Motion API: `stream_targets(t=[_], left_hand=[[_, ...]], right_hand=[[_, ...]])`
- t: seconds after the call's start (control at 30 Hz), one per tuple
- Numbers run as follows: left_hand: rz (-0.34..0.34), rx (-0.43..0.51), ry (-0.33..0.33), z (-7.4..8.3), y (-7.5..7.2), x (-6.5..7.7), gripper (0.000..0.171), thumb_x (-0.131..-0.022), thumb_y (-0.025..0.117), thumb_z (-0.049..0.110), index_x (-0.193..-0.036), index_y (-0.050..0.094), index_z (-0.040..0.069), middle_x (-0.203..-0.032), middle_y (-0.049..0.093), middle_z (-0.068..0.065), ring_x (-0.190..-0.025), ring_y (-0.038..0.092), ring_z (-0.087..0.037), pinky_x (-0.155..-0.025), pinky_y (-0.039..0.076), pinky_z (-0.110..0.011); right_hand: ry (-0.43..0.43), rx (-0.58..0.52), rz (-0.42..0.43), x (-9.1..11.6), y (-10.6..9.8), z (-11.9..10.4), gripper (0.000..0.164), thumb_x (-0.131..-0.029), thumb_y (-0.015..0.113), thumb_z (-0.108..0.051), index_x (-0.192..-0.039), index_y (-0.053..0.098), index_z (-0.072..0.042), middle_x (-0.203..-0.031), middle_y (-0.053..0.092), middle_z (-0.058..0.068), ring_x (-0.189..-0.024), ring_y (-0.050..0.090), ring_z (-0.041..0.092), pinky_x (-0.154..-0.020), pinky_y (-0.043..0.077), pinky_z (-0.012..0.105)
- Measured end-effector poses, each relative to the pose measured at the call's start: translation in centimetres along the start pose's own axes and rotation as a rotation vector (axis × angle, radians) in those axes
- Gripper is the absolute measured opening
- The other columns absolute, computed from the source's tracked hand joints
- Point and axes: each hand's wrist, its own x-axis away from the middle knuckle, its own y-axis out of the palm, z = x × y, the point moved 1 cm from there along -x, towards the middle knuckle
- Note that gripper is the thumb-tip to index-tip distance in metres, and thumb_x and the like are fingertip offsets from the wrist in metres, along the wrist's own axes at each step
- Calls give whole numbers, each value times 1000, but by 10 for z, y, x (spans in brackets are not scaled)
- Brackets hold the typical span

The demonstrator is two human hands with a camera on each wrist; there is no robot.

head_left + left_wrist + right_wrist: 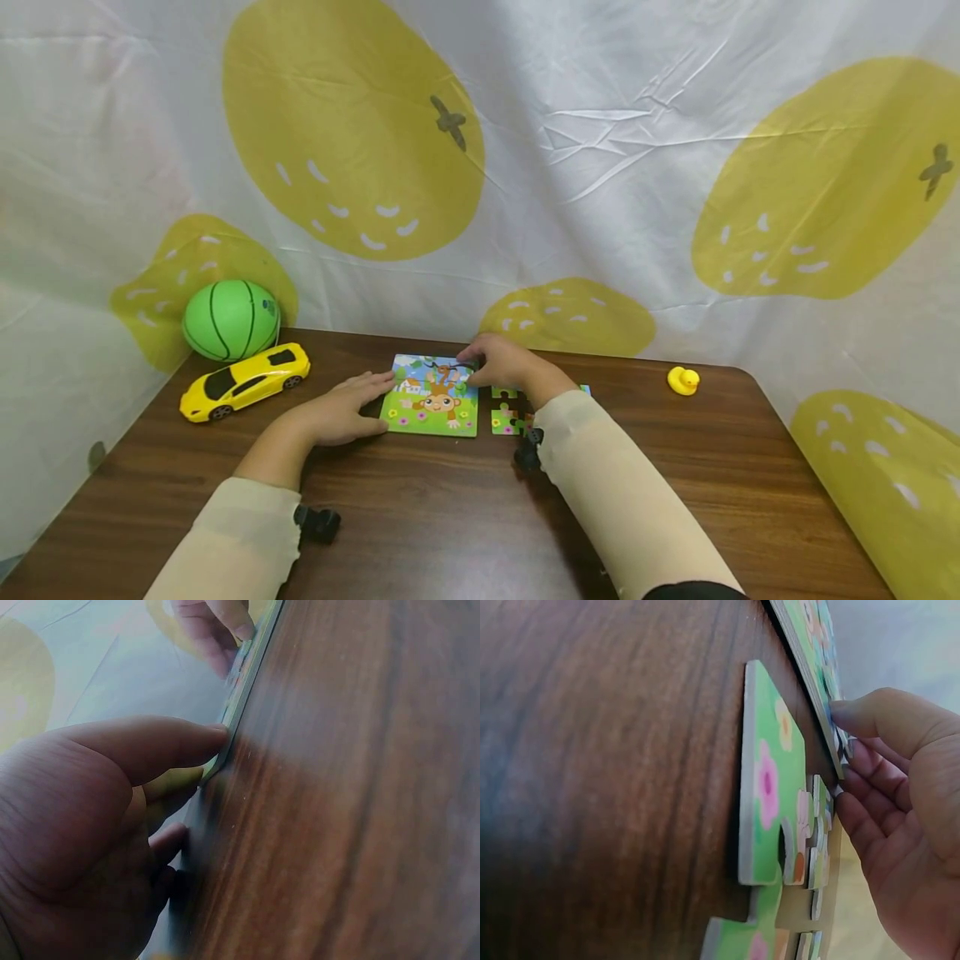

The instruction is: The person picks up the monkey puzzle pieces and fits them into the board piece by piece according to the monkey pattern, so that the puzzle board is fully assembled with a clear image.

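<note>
A square jigsaw puzzle (431, 417) with a monkey picture lies flat on the table. My left hand (341, 410) is at its left side, the fingers fairly straight. In the left wrist view, the thumb (184, 741) touches the puzzle's near corner. At the far right corner, my right hand (504, 367) grips the puzzle's edge, thumb on the near side and fingers bent round beyond. The right wrist view shows this thumb (862, 712) against the edge; whether a loose piece is between the fingertips is hidden. Several puzzle pieces (776, 780) lie below the right wrist.
A yellow toy car (247, 382) and a green ball (231, 321) stand at the back left of the brown wooden table (450, 517). Towards the back right sits a yellow rubber duck (682, 381). A white cloth (600, 208) with yellow fruit prints hangs behind.
</note>
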Motion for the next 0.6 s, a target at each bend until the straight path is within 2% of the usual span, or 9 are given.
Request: stream_targets(t=[0.2, 0.6], left_hand=[[3, -1, 2, 0, 0, 1, 81, -102, 69, 39, -168, 35, 9, -179, 26, -13, -167, 11, -47, -133, 12, -70], [2, -3, -3, 1, 1, 0, 81, -101, 69, 39, -168, 35, 8, -179, 26, -13, -167, 11, -47, -133, 13, -70]], right_hand=[[12, 10, -5, 0, 1, 0, 46, -95, 80, -18, -140, 72, -13, -157, 56, 11, -149, 51, 32, -123, 46, 49], [47, 47, -41, -3, -2, -5, 45, -94, 81, -19, -139, 74, -17, -158, 55, 9, -149, 51, 31, -124, 45, 47]])
